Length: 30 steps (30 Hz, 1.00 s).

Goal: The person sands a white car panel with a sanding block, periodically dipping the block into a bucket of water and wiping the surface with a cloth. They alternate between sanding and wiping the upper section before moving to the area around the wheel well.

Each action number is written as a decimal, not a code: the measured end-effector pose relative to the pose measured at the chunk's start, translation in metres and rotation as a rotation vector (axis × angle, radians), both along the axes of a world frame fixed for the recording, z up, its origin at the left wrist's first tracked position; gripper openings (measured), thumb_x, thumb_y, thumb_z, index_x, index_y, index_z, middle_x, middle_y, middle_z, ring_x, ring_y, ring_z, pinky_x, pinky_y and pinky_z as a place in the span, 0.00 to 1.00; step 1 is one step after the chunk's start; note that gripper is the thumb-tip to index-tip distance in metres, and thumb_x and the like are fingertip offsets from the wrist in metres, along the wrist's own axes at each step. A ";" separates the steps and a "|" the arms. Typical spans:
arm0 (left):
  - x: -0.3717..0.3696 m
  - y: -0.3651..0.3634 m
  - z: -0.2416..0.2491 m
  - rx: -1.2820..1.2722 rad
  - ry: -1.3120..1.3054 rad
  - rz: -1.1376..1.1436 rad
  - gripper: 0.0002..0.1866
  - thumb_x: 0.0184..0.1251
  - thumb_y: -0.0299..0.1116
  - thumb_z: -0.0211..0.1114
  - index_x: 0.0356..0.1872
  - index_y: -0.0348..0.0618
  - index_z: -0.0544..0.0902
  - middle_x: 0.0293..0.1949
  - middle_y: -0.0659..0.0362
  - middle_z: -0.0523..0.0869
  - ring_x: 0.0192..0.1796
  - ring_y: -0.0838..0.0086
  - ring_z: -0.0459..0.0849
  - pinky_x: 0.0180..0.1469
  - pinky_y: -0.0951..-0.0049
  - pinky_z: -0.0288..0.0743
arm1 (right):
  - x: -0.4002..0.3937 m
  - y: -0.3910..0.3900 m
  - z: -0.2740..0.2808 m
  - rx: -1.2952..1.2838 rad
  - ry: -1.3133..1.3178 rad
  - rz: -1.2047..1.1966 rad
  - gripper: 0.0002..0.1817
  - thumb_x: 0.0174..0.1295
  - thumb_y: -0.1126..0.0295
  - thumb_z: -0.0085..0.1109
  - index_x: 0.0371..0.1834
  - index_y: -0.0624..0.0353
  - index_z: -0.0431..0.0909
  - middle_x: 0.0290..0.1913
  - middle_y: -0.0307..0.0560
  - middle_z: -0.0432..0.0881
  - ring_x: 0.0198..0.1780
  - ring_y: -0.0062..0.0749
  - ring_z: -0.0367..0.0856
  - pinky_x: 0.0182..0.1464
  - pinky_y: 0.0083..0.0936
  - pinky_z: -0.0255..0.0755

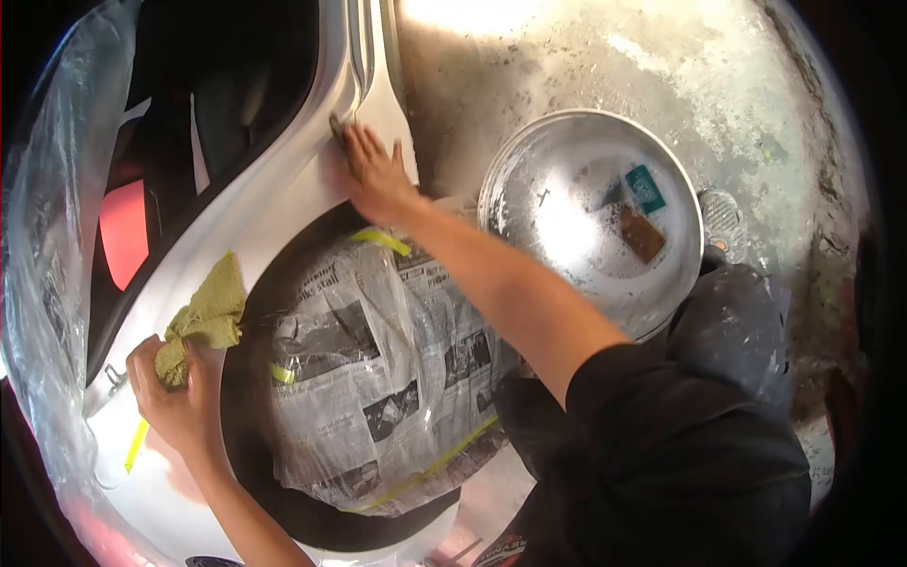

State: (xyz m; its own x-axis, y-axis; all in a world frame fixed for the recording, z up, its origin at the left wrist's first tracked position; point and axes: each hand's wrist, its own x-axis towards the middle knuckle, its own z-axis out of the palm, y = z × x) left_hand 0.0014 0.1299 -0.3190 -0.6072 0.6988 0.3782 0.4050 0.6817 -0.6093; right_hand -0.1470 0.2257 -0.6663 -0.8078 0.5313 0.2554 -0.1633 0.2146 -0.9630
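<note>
My left hand (179, 392) is closed around a bunched yellow-green cloth (215, 300), whose loose corner points up along the white car body panel (283, 194). Higher on the panel, near the door opening, my right hand (378, 175) presses down with its fingers stretched forward. At those fingertips is a small grey-green piece (337, 126), mostly covered by the fingers. Below my right forearm is the wheel, wrapped in newspaper (416, 345) and clear plastic, sitting within the dark wheel arch.
A round metal basin (586, 123) stands at the right, holding liquid, a teal block (645, 189) and a brown block (642, 234). Clear plastic sheeting (52, 283) hangs along the left. Yellow tape (137, 446) sticks to the panel. Stained concrete floor (756, 94) lies beyond.
</note>
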 end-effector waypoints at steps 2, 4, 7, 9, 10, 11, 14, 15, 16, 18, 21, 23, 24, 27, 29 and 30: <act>-0.004 -0.001 0.000 0.020 -0.004 -0.015 0.15 0.58 0.32 0.70 0.43 0.35 0.79 0.44 0.48 0.82 0.48 0.51 0.81 0.54 0.58 0.75 | 0.045 -0.020 0.007 0.029 -0.033 0.105 0.45 0.75 0.42 0.42 0.83 0.64 0.43 0.85 0.57 0.43 0.85 0.47 0.37 0.79 0.66 0.31; -0.001 -0.001 0.001 0.017 -0.021 -0.005 0.15 0.58 0.32 0.71 0.44 0.36 0.79 0.44 0.48 0.82 0.48 0.51 0.82 0.54 0.58 0.75 | 0.076 -0.051 0.011 -0.184 0.013 0.148 0.46 0.75 0.42 0.41 0.83 0.63 0.41 0.85 0.56 0.40 0.86 0.46 0.34 0.79 0.66 0.29; 0.005 0.000 0.001 0.036 -0.023 0.048 0.16 0.57 0.31 0.69 0.45 0.36 0.79 0.46 0.48 0.82 0.49 0.51 0.82 0.54 0.57 0.75 | 0.084 -0.056 0.014 -0.211 0.002 0.174 0.47 0.75 0.42 0.41 0.84 0.63 0.37 0.85 0.54 0.37 0.86 0.46 0.32 0.79 0.66 0.28; 0.001 -0.002 0.002 0.032 -0.016 0.034 0.15 0.57 0.30 0.69 0.45 0.37 0.79 0.46 0.48 0.82 0.49 0.50 0.82 0.54 0.57 0.75 | 0.084 -0.050 0.015 -0.202 -0.020 0.191 0.47 0.75 0.41 0.40 0.84 0.63 0.37 0.86 0.54 0.37 0.86 0.46 0.32 0.79 0.65 0.27; -0.001 -0.002 0.002 0.033 -0.014 0.019 0.15 0.57 0.30 0.69 0.44 0.37 0.79 0.46 0.48 0.82 0.49 0.50 0.81 0.54 0.57 0.75 | 0.083 -0.049 0.015 -0.200 -0.032 0.202 0.47 0.75 0.41 0.40 0.84 0.63 0.37 0.86 0.54 0.37 0.86 0.45 0.32 0.79 0.65 0.27; -0.001 -0.002 0.002 0.025 -0.016 0.014 0.15 0.57 0.30 0.69 0.44 0.37 0.79 0.46 0.48 0.82 0.48 0.50 0.81 0.54 0.57 0.75 | 0.082 -0.051 0.015 -0.183 -0.055 0.200 0.47 0.76 0.41 0.38 0.83 0.64 0.36 0.86 0.54 0.37 0.86 0.45 0.32 0.80 0.63 0.26; 0.000 -0.003 0.003 0.008 -0.018 -0.002 0.15 0.57 0.30 0.69 0.44 0.37 0.79 0.45 0.48 0.82 0.48 0.49 0.81 0.53 0.58 0.75 | 0.084 -0.064 0.034 -0.241 -0.033 0.130 0.46 0.76 0.42 0.37 0.83 0.64 0.36 0.86 0.53 0.37 0.86 0.45 0.32 0.80 0.63 0.27; 0.000 -0.004 0.003 0.007 -0.019 -0.009 0.16 0.57 0.31 0.69 0.44 0.37 0.79 0.45 0.48 0.82 0.48 0.49 0.81 0.53 0.58 0.75 | 0.086 -0.065 0.035 -0.207 -0.031 0.117 0.45 0.77 0.43 0.36 0.83 0.65 0.37 0.86 0.54 0.37 0.86 0.45 0.32 0.80 0.63 0.28; 0.001 -0.003 0.002 0.010 -0.026 0.004 0.15 0.58 0.31 0.69 0.45 0.36 0.79 0.45 0.48 0.82 0.48 0.50 0.81 0.54 0.59 0.75 | 0.088 -0.061 0.031 -0.156 -0.063 0.137 0.45 0.77 0.43 0.37 0.83 0.65 0.37 0.85 0.55 0.38 0.86 0.45 0.33 0.80 0.63 0.28; 0.003 -0.002 0.002 0.024 -0.020 0.029 0.15 0.61 0.32 0.68 0.46 0.34 0.80 0.46 0.48 0.83 0.49 0.51 0.82 0.55 0.61 0.74 | 0.087 -0.047 0.019 -0.043 -0.107 0.177 0.44 0.76 0.44 0.38 0.83 0.65 0.38 0.85 0.57 0.39 0.86 0.46 0.34 0.80 0.63 0.28; 0.005 0.001 0.001 0.035 -0.029 0.041 0.15 0.61 0.32 0.69 0.46 0.34 0.79 0.46 0.48 0.83 0.49 0.51 0.82 0.55 0.61 0.74 | 0.086 -0.054 0.037 -0.030 0.046 0.096 0.42 0.76 0.47 0.39 0.83 0.66 0.42 0.85 0.54 0.42 0.86 0.45 0.37 0.80 0.64 0.30; 0.002 -0.001 0.000 0.020 -0.033 0.018 0.15 0.61 0.32 0.68 0.46 0.34 0.79 0.46 0.48 0.83 0.49 0.51 0.82 0.55 0.61 0.74 | 0.094 -0.049 0.048 -0.025 0.111 0.090 0.41 0.76 0.49 0.39 0.83 0.66 0.43 0.85 0.53 0.43 0.86 0.45 0.37 0.80 0.64 0.32; 0.002 -0.003 0.002 0.016 -0.025 0.008 0.15 0.61 0.32 0.68 0.46 0.35 0.79 0.46 0.47 0.83 0.49 0.51 0.82 0.55 0.61 0.74 | 0.092 -0.049 0.039 0.013 0.066 0.091 0.41 0.76 0.50 0.40 0.83 0.66 0.43 0.85 0.53 0.43 0.86 0.46 0.38 0.80 0.64 0.32; 0.007 0.004 0.001 0.058 -0.036 0.060 0.15 0.61 0.32 0.69 0.46 0.35 0.79 0.45 0.47 0.83 0.49 0.50 0.82 0.54 0.60 0.75 | 0.086 -0.038 0.011 0.065 -0.028 0.130 0.41 0.76 0.50 0.41 0.82 0.66 0.44 0.85 0.54 0.44 0.85 0.47 0.39 0.80 0.64 0.33; 0.006 0.001 0.001 0.038 -0.017 0.027 0.15 0.59 0.32 0.70 0.45 0.37 0.79 0.45 0.49 0.82 0.48 0.50 0.82 0.52 0.59 0.75 | 0.086 -0.043 0.016 -0.006 -0.009 0.110 0.41 0.76 0.49 0.41 0.82 0.66 0.44 0.85 0.55 0.44 0.85 0.47 0.39 0.79 0.65 0.33; 0.004 -0.001 0.001 0.026 -0.009 0.007 0.16 0.58 0.32 0.71 0.44 0.38 0.79 0.44 0.49 0.82 0.47 0.50 0.81 0.51 0.58 0.75 | 0.084 -0.045 0.019 -0.043 -0.002 0.096 0.42 0.76 0.49 0.41 0.82 0.66 0.44 0.85 0.55 0.44 0.85 0.47 0.39 0.79 0.65 0.34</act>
